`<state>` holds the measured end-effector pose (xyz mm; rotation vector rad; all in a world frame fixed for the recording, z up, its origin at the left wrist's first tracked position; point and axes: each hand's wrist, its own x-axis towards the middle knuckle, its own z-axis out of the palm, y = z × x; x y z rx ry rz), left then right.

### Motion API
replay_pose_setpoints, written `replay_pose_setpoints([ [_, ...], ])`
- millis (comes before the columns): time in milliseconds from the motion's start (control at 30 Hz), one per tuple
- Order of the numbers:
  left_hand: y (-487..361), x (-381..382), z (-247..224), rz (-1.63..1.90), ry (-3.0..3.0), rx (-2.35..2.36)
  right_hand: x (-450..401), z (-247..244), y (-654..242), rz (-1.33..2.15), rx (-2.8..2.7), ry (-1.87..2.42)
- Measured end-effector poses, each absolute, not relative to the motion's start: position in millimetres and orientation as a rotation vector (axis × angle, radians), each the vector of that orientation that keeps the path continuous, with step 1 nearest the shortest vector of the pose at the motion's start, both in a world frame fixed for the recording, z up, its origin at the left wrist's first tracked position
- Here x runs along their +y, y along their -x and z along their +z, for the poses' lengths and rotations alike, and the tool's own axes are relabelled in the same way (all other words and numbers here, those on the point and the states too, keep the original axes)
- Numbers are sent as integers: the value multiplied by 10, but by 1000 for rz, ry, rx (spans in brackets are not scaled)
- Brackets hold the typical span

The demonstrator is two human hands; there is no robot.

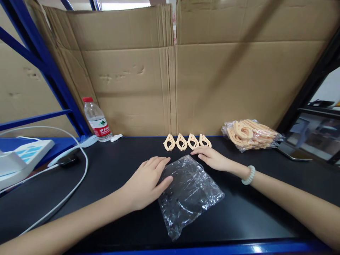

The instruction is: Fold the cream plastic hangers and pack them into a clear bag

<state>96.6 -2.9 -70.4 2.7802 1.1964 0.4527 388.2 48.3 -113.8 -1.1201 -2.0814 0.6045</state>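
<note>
Setting: upright cardboard sheets (127, 88) as backdrop, a blue metal frame (50, 67) at left, a black tabletop (111, 170) in front. All places below are taken from the clear bag.

Item 1. Clear bag (190, 194), one, thin glossy plastic. Laid flat and slantwise on the tabletop between the two hands; surface creased, with bright reflections; the dark tabletop shows through.

Item 2. Peach plastic loops (181, 137), four, teardrop-shaped with open centres. Standing side by side in a row beyond the far corner of the bag.

Item 3. Wrapped bundle (252, 134), one, similar peach pieces stacked in clear film. Beyond the bag, to its right.

Item 4. Left hand (148, 180). Over the left edge of the bag, palm down; grip wide, thumb well apart from the fingers, nothing clasped. Firm contact with the film cannot be told.

Item 5. Right hand (209, 157), pale coiled band (249, 175) at wrist. Just beside the far corner of the bag, near the rightmost loop; grip narrow, fingers stretched forward, nothing seen between them. Whether the fingertips touch the film cannot be told.

Item 6. Bottle (97, 120), red cap, red and white label. Beyond the bag, well to its left.

Item 7. White cable (86, 162), curved, left of the bag.
</note>
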Motion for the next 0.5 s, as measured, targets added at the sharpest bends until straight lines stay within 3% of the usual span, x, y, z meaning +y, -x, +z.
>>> replay_pose_setpoints([
  [100,-1003,51,-776,347,-2707,1299,463,-1146,-3828,633,-2081,1091],
  [267,-1003,271,-892,482,-2572,1216,453,-1140,-3838,744,-1978,1086],
  [500,-1004,253,-782,653,-2046,921,442,-1121,-3761,1213,-1693,963],
])
